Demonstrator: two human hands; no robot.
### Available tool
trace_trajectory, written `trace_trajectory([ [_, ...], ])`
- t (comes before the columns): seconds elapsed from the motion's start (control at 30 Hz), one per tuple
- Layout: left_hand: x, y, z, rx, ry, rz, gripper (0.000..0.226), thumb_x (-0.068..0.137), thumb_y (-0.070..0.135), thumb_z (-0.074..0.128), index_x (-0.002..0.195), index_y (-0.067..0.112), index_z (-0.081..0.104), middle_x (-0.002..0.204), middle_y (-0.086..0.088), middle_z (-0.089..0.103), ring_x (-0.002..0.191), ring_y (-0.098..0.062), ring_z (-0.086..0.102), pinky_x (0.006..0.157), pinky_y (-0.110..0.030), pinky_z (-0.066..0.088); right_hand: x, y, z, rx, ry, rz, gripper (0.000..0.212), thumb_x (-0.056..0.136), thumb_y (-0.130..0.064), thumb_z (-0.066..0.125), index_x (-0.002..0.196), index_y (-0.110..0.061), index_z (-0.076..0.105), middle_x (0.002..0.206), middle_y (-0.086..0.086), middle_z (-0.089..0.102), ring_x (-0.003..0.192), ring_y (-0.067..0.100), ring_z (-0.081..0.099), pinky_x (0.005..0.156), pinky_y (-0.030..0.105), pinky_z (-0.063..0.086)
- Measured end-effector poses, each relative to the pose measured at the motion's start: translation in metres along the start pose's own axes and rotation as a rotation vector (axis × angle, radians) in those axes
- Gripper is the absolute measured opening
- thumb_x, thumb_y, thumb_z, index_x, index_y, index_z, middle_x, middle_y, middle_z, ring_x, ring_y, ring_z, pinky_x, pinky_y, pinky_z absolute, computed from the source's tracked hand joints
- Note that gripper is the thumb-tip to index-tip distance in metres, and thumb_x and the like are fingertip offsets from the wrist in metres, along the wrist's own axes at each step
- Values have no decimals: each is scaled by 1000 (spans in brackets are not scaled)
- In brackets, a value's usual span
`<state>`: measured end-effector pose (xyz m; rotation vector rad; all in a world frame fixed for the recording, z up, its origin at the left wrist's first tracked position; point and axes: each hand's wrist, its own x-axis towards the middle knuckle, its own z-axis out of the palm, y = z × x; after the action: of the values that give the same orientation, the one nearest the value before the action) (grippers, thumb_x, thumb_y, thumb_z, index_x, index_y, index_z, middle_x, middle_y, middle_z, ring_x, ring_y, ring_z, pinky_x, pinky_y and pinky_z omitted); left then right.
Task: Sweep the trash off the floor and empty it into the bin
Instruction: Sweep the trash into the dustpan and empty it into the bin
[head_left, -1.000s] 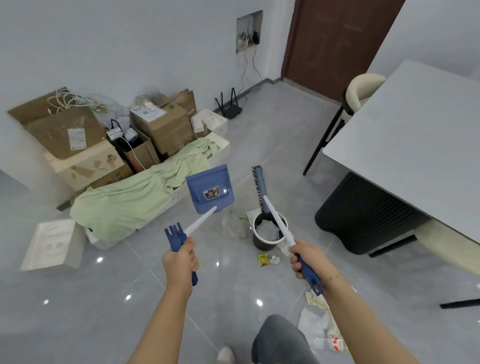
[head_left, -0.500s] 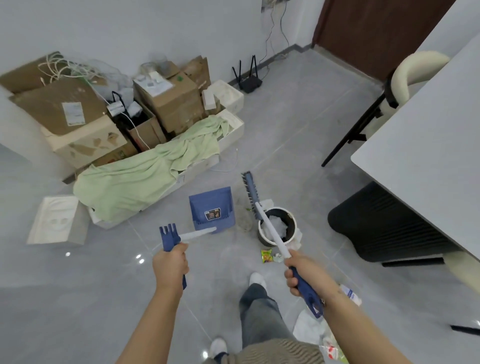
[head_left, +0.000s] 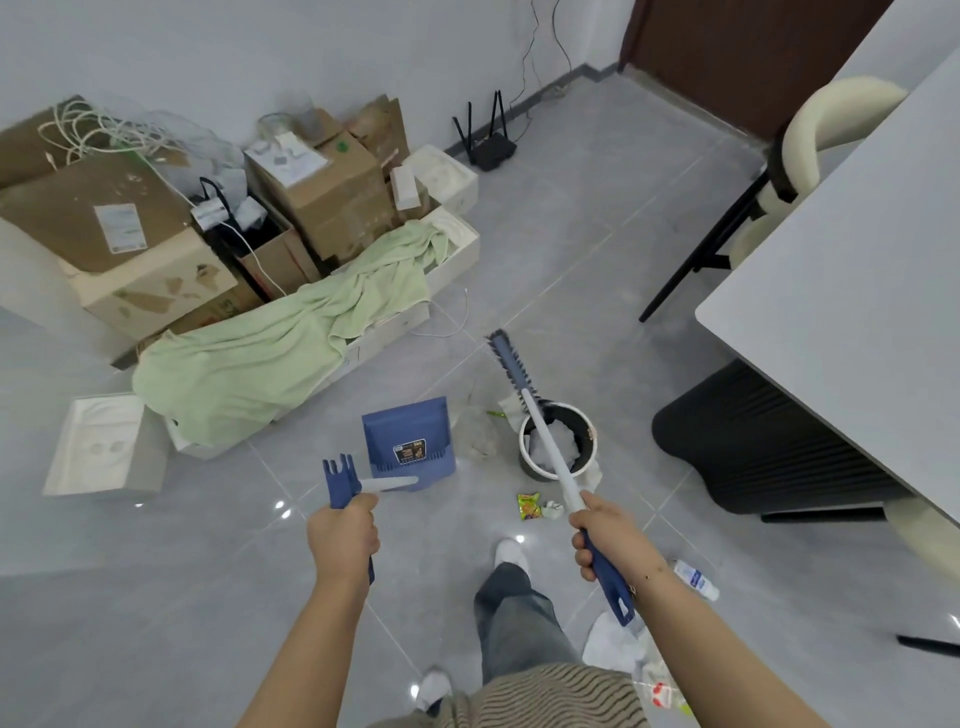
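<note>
My left hand (head_left: 343, 535) grips the blue and white handle of a blue dustpan (head_left: 409, 441), whose pan hangs low over the floor. My right hand (head_left: 602, 535) grips the handle of a blue broom (head_left: 511, 366); its white shaft crosses over a small round bin (head_left: 558, 441) holding white trash. Loose trash lies on the grey floor: a yellow-green wrapper (head_left: 529, 505) with a white scrap beside it, a clear plastic bag (head_left: 475, 431) left of the bin, a small bottle (head_left: 696, 579), and white paper with wrappers (head_left: 623, 649) by my right leg.
Cardboard boxes (head_left: 317, 192) and a green cloth (head_left: 270, 358) pile up against the wall at left, with a white foam box (head_left: 98, 447) in front. A grey table (head_left: 857, 260), a chair (head_left: 779, 171) and a black ribbed object (head_left: 753, 441) stand at right.
The dustpan has dropped from raised to near the floor. My view has moved back and tilted down; my legs and more trash by my right foot have come into view.
</note>
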<state>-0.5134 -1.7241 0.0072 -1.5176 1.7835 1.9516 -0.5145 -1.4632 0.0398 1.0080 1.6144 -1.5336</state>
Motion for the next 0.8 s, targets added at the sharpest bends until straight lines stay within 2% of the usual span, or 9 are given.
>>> trace_trajectory([
  [0.07, 1, 2, 4, 13, -2, 0, 24, 85, -4, 55, 71, 14, 46, 58, -3, 33, 30, -2, 29, 34, -11, 24, 8, -8, -3, 16, 10, -13, 29, 94, -3, 36, 118, -14, 47, 58, 7, 40, 40, 13, 37, 37, 19, 33],
  [0.17, 4, 4, 7, 53, 16, 25, 22, 84, -3, 56, 71, 12, 48, 57, -3, 34, 36, -8, 31, 37, -15, 25, 23, -29, -12, 67, 24, -15, 16, 93, -1, 35, 97, -12, 46, 56, 5, 40, 31, 10, 36, 34, 16, 31],
  [0.3, 16, 9, 8, 145, 67, 102, 17, 83, -2, 56, 71, 8, 49, 58, -6, 37, 50, -18, 32, 48, -25, 28, 49, -76, -36, 135, 28, 25, 20, 93, -2, 35, 75, -11, 39, 54, 3, 37, 29, 8, 34, 31, 13, 27],
  [0.4, 28, 17, 9, 218, 82, 134, 19, 80, -1, 57, 66, 8, 47, 60, -6, 38, 55, -20, 33, 52, -27, 28, 69, -117, -48, 164, -4, 63, 20, 95, -4, 33, 76, -11, 38, 53, 1, 37, 25, 5, 34, 29, 11, 27],
  [0.5, 38, 25, 16, 304, 75, 147, 29, 80, 1, 57, 59, 11, 40, 60, -5, 37, 59, -20, 33, 56, -30, 28, 88, -156, -48, 206, -23, 52, 7, 97, -7, 34, 91, -10, 36, 45, 1, 40, 25, 5, 38, 28, 11, 30],
  [0.63, 46, 38, 29, 369, 65, 149, 30, 75, 2, 57, 55, 11, 36, 57, -5, 36, 60, -20, 33, 58, -31, 27, 87, -193, -38, 334, -74, 57, 20, 99, -9, 33, 80, -11, 37, 38, -1, 40, 24, 4, 39, 28, 10, 30],
  [0.8, 52, 43, 34, 405, 92, 134, 12, 55, 18, 52, 54, 11, 42, 54, -7, 38, 57, -21, 36, 56, -34, 31, 59, -204, -34, 361, -89, 55, 23, 98, -8, 35, 76, -13, 38, 38, -3, 40, 26, 4, 38, 28, 12, 30],
])
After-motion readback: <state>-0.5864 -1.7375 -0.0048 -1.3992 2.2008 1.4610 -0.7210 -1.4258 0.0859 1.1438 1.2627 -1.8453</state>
